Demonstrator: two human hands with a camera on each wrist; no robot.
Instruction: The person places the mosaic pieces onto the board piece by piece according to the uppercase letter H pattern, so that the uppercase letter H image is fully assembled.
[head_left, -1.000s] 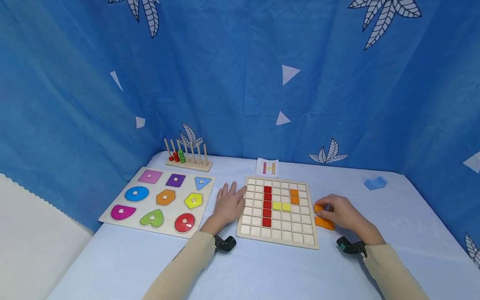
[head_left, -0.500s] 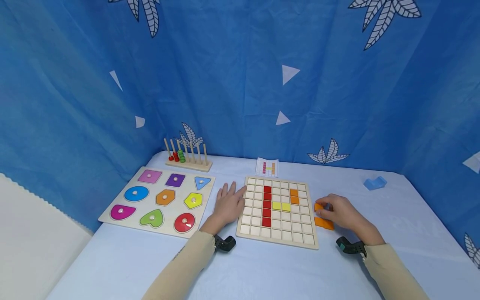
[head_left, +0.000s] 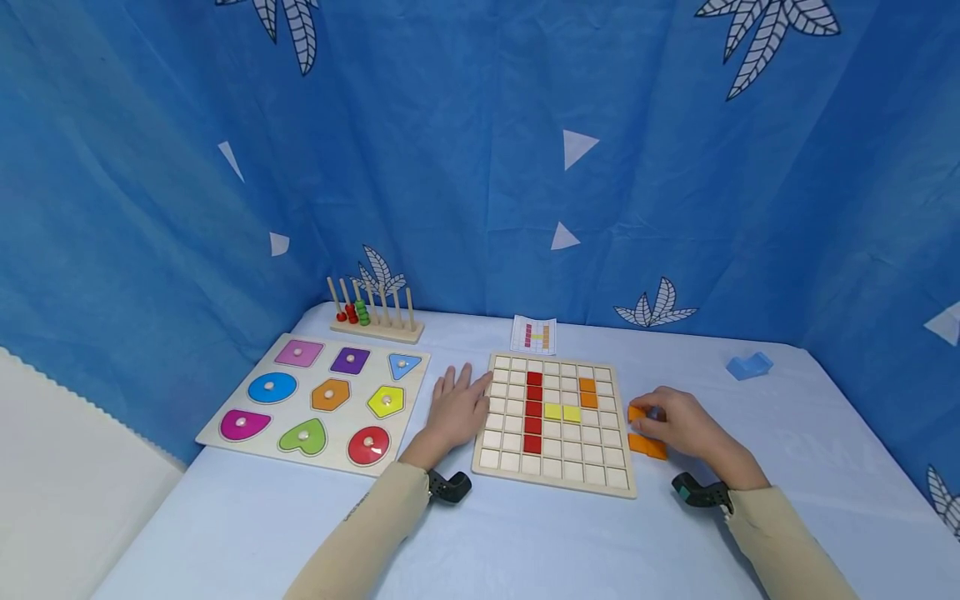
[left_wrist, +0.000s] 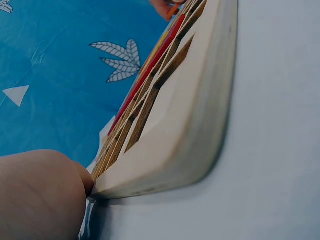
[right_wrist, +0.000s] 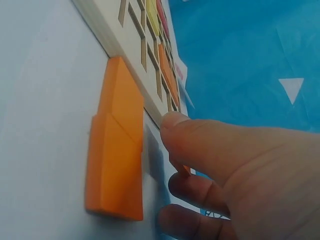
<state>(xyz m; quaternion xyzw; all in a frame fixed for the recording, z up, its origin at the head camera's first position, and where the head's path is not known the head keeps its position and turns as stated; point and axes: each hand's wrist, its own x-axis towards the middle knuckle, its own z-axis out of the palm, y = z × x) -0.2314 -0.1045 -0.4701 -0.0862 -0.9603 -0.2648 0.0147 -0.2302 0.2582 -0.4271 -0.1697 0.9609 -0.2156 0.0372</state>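
Observation:
A wooden grid board (head_left: 555, 482) holds a column of red tiles (head_left: 533, 409), two yellow tiles (head_left: 562, 412) and two orange tiles (head_left: 588, 393). My left hand (head_left: 456, 414) rests at its left edge, fingers spread and fairly straight. Beyond the right edge, my right hand (head_left: 678, 422) pinches an orange tile (right_wrist: 181, 168) between thumb and fingers. Much of that tile is hidden by the thumb in the right wrist view. Two more orange tiles (right_wrist: 115, 167) lie against each other on the table, just in front of this hand.
Behind the board lies a pattern card (head_left: 534, 335). To the left is a shape puzzle (head_left: 341, 429) with knobbed pieces, and behind it a bead peg stand (head_left: 378, 332). A blue block (head_left: 750, 367) sits at the back right, before a blue curtain (head_left: 420, 150).

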